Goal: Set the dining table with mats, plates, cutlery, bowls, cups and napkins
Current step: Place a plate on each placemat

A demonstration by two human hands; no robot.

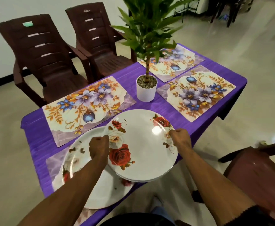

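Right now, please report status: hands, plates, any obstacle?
Left hand and right hand grip plate stack by its rims. One plate on near mat. Three mats bare. Potted plant mid-table.

The near floral placemat (52, 163) at seven o'clock lies mostly hidden under a white rose-printed plate (78, 160), itself partly covered by the left forearm and the held plate stack (143, 144), whose lower plates show only as rims.
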